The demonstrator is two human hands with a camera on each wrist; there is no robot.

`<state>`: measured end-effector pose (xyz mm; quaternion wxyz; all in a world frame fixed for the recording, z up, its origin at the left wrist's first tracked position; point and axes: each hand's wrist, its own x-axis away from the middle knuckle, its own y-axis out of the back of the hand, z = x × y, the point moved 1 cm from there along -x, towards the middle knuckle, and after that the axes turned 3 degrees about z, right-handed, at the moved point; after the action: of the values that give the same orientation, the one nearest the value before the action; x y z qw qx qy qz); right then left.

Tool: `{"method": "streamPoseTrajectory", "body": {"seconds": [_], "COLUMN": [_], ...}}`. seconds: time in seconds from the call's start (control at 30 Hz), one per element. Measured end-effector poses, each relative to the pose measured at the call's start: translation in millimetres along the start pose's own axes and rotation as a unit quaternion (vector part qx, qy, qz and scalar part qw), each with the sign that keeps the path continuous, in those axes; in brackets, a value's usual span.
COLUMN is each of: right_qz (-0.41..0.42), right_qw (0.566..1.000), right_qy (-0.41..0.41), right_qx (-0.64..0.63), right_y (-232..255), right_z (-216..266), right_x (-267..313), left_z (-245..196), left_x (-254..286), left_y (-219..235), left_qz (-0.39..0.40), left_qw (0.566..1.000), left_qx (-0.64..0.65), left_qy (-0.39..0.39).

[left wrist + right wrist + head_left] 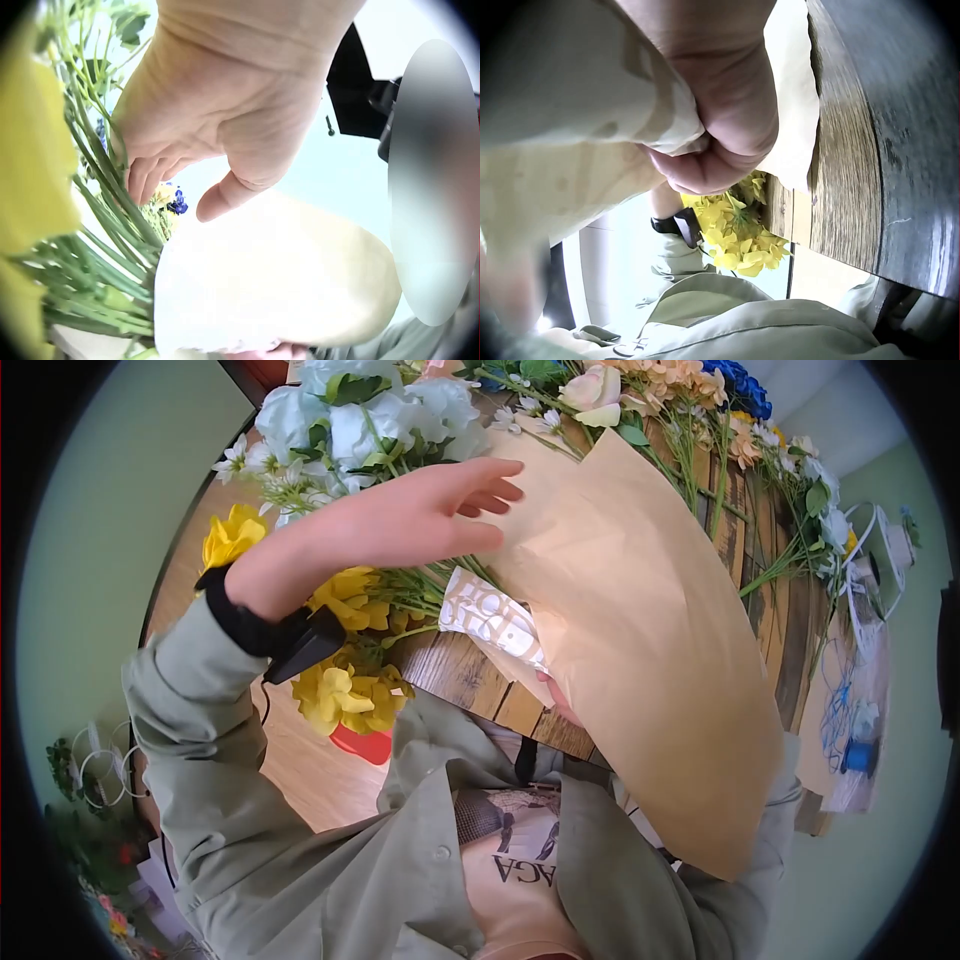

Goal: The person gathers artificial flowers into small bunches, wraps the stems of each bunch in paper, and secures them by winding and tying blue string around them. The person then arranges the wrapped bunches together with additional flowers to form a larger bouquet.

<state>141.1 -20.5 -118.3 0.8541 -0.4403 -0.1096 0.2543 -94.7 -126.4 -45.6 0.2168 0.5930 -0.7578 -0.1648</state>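
Observation:
A large sheet of brown wrapping paper (650, 590) curves over the table in front of me, its lower part hanging past the edge. Beside it, white patterned paper (490, 618) is rolled around green stems (112, 255). My right hand (727, 112) pinches the paper edge between thumb and curled fingers; the head view shows only its fingertips, with the brown sheet hiding the rest. Above the stems, my left hand (430, 510) reaches across with relaxed fingers and holds nothing, its fingertips overlapping the brown paper. Yellow flowers (350, 695) lie below the left wrist.
Pale blue flowers (370, 420) are heaped at the back left of the wooden table (460, 675). A pink rose (592, 395), peach flowers (690, 390) and blue flowers (740, 388) lie along the back. Ribbon spools (858, 755) sit at the far right.

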Motion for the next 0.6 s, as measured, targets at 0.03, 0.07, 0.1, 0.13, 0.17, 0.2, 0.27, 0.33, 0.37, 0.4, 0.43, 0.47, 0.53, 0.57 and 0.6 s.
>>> {"method": "streamPoseTrajectory", "body": {"seconds": [0.03,0.07,0.1,0.13,0.17,0.2,0.27,0.33,0.37,0.4,0.43,0.47,0.53,0.57,0.6], "right_qz": [0.010,0.020,0.029,0.038,0.047,0.055,0.074,0.095,0.106,0.117,0.127,0.137,0.156,0.165,0.174], "right_qw": [1.000,0.999,0.999,0.997,0.996,0.994,0.990,0.983,0.979,0.975,0.970,0.965,0.954,0.949,0.942], "right_qy": [-0.010,-0.019,-0.027,-0.032,-0.036,-0.038,-0.046,-0.055,-0.062,-0.069,-0.075,-0.082,-0.093,-0.098,-0.103], "right_qx": [-0.013,-0.025,-0.038,-0.052,-0.066,-0.082,-0.115,-0.147,-0.162,-0.178,-0.193,-0.207,-0.237,-0.252,-0.267], "right_y": [1,3,5,6,7,8,12,17,19,22,24,26,29,31,33], "right_z": [0,0,-1,-2,-4,-7,-13,-19,-22,-24,-26,-27,-29,-31,-34], "right_x": [-2,-3,-4,-4,-5,-5,-6,-9,-11,-13,-14,-15,-15,-13,-10], "left_z": [5,8,11,11,-13,-10,4,5,4,5,4,4,11,19,23], "left_x": [-8,-14,-19,-23,-17,-19,-24,-25,-25,-25,-25,-26,-33,-39,-42], "left_y": [1,4,7,7,7,8,11,13,15,18,23,27,27,27,27], "left_qz": [0.025,0.021,0.058,0.096,0.075,0.077,0.125,0.160,0.192,0.190,0.186,0.182,0.165,0.148,0.132], "left_qw": [0.995,0.995,0.996,0.993,0.995,0.995,0.988,0.982,0.970,0.971,0.980,0.982,0.985,0.987,0.987], "left_qx": [0.096,0.096,0.072,0.048,0.039,0.038,0.056,0.100,0.143,0.143,0.067,-0.009,-0.028,-0.055,-0.082], "left_qy": [0.000,-0.003,0.021,0.046,0.057,0.056,0.065,0.017,-0.031,-0.030,-0.035,-0.040,-0.033,-0.034,-0.035]}}
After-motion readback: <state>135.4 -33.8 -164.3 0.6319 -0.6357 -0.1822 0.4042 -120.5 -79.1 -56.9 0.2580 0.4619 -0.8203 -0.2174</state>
